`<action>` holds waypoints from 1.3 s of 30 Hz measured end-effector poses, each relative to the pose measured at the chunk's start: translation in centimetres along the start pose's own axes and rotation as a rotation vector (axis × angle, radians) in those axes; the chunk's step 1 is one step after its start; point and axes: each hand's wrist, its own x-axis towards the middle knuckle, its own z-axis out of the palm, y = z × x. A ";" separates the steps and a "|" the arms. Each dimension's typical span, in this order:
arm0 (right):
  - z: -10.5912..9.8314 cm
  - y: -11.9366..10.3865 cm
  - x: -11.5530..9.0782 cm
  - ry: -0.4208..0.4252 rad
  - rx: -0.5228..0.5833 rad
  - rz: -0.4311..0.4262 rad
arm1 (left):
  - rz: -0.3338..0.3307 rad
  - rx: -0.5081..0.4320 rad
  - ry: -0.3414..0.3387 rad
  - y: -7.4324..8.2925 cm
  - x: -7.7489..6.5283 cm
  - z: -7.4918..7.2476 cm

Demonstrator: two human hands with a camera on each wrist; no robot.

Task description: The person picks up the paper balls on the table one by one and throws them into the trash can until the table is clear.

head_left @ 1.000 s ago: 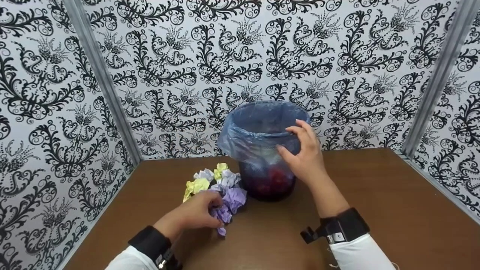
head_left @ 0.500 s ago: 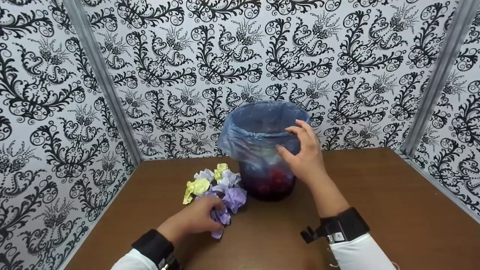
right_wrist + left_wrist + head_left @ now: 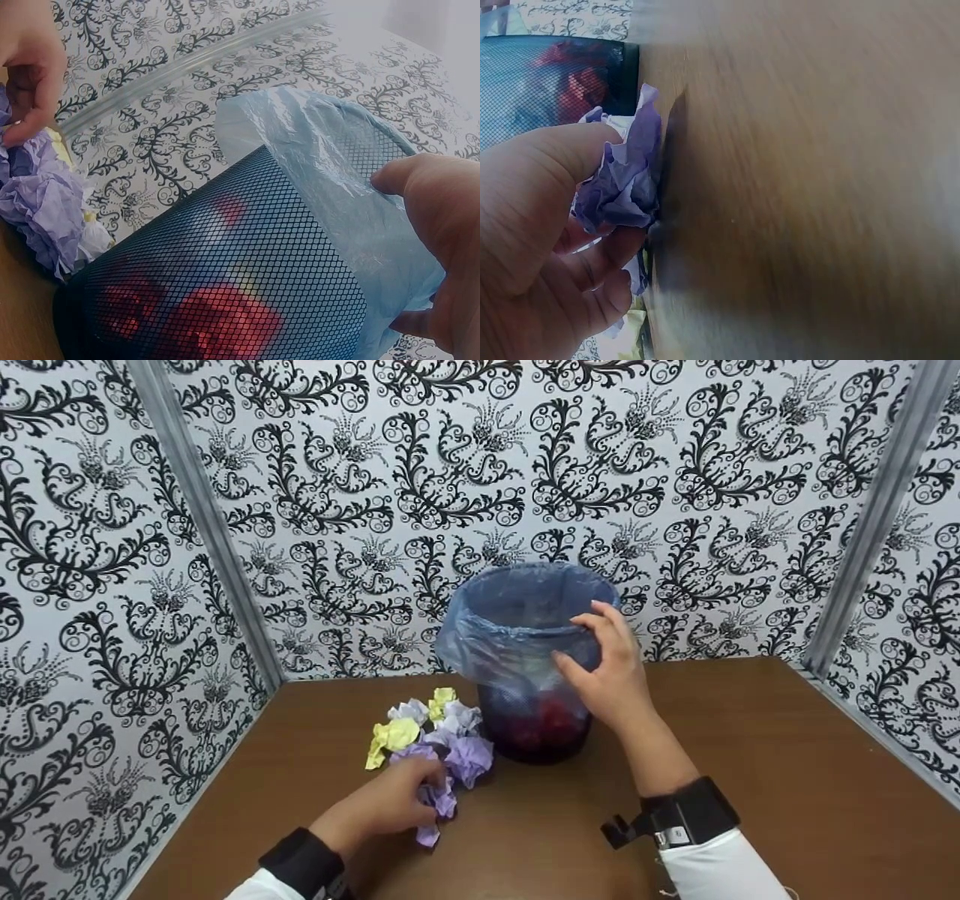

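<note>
My left hand (image 3: 382, 799) pinches a crumpled purple paper (image 3: 622, 180) between thumb and fingers, low over the table at the near end of a paper pile. Beside it lie another purple paper ball (image 3: 470, 760), pale lilac ones (image 3: 459, 718) and yellow ones (image 3: 397, 733). Right of the pile stands a dark mesh wastebasket (image 3: 532, 727), lined with a translucent blue bag (image 3: 495, 649) folded over its rim. My right hand (image 3: 615, 679) grips the rim's right side, thumb on the outside and fingertips over the top edge. Red crumpled paper (image 3: 217, 322) shows through the mesh.
The brown wooden table (image 3: 750, 757) extends to both sides of the wastebasket. Patterned black-and-white panels (image 3: 480, 457) enclose it at the back and sides, with grey posts (image 3: 862, 525) at the corners.
My left hand has drawn slightly toward me and to the left, and the purple paper at its fingertips has shifted with it. My right hand and the wastebasket have stayed in place.
</note>
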 end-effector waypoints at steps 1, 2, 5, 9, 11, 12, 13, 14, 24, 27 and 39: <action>0.0 0.0 0.0 -0.001 -0.002 0.002 | -0.008 -0.002 -0.004 0.0 -0.1 0.0; 0.0 0.0 0.0 -0.002 -0.004 0.004 | -0.016 -0.005 -0.009 0.1 -0.2 -0.1; 0.0 0.1 -0.1 -0.004 -0.008 0.008 | -0.027 -0.015 -0.016 0.3 -0.4 -0.3; 0.0 0.2 -0.1 -0.005 -0.006 0.009 | 0.004 -0.019 0.004 0.7 -0.5 -1.0; 0.0 0.2 -0.1 -0.003 -0.004 0.008 | 0.015 -0.018 0.024 1.1 -0.5 -1.6; 0.0 0.2 -0.1 -0.003 -0.004 0.007 | 0.014 -0.017 0.033 1.2 -0.5 -1.9; 0.0 0.2 -0.1 -0.003 -0.005 0.008 | 0.009 -0.019 0.039 1.4 -0.5 -2.2; -0.1 0.2 0.0 -0.002 -0.005 0.008 | 0.000 -0.019 0.046 1.5 -0.5 -2.6; -0.1 0.1 0.0 0.001 -0.006 0.000 | -0.129 -0.075 0.109 2.8 0.5 -7.1; -0.1 0.0 0.0 0.002 -0.001 -0.007 | -0.185 -0.091 0.124 3.4 0.9 -8.9; -0.2 -0.1 0.0 -0.009 -0.001 0.006 | -0.222 -0.090 0.264 6.5 3.9 -16.0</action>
